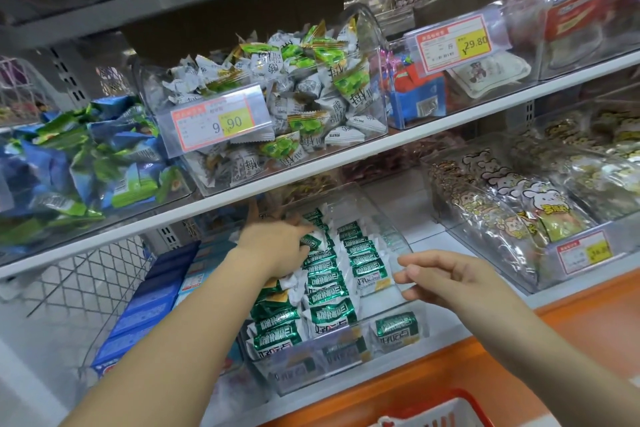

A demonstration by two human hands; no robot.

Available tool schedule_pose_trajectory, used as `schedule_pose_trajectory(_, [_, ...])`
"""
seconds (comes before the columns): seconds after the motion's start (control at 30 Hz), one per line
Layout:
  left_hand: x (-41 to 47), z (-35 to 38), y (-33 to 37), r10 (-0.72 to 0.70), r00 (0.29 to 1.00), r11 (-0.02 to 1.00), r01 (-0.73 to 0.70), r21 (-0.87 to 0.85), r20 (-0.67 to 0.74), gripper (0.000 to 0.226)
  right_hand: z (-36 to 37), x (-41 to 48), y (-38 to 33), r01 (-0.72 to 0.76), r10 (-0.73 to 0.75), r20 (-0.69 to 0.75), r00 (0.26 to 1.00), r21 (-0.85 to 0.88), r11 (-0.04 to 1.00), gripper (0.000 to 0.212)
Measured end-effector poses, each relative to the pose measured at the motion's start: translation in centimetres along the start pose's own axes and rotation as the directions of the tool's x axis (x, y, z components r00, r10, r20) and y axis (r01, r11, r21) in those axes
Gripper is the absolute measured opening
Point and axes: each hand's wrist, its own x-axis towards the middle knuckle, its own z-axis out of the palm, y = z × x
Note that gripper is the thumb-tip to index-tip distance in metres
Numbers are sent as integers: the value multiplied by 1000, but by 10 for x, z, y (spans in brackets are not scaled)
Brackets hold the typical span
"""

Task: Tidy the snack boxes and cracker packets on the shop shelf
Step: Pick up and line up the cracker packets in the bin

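Observation:
A clear plastic bin (401, 246) on the lower shelf holds rows of green-and-white cracker packets (332, 312). My left hand (277, 243) reaches into the back left of the bin, and its fingers curl down onto one packet (313, 242) and pinch it. At the bin's right wall hovers my right hand (446, 276), fingers loosely bent, holding nothing. Blue snack boxes (152, 305) lie in a row to the left of the bin.
The shelf above carries a clear bin of green-and-white sweets (298, 87) with a 9.90 price tag, and blue-green packets (86, 156) to its left. Bins of cartoon-printed packets (512, 208) stand at the right. A wire mesh divider (83, 281) stands left; a red basket (440, 409) is below.

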Motion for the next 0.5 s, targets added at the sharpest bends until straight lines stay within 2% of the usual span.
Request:
schedule_pose_trajectory(0.07, [-2, -5, 0, -4, 999, 1000, 5, -19, 44, 45, -1, 0, 0, -1, 1, -2, 1000, 3, 1000, 14])
schedule_pose_trajectory(0.17, [-6, -9, 2, 0, 999, 1000, 1, -26, 36, 44, -3, 0, -2, 9, -9, -17, 1000, 4, 1000, 13])
schedule_pose_trajectory(0.3, [-9, -8, 15, 30, 991, 1000, -31, -4, -134, 45, -9, 1, -7, 36, -32, -71, 997, 50, 998, 11])
schedule_pose_trajectory(0.37, [-11, -8, 34, 110, 970, 982, -140, -125, -217, 44, -13, 2, -8, 40, -35, -89, 995, 52, 998, 10])
schedule_pose_trajectory(0.4, [-13, -9, 44, 159, 964, 951, -208, -231, -214, 43, -14, 2, -7, 40, -36, -93, 995, 49, 998, 10])
schedule_pose_trajectory(0.43, [-16, -10, 55, 209, 963, 903, -256, -345, -168, 44, -16, 2, -7, 41, -37, -98, 995, 47, 998, 10])
schedule_pose_trajectory(0.5, [-17, -11, 74, 327, 945, 823, -275, -497, 19, 53, -18, 2, -6, 44, -40, -103, 994, 44, 998, 10])
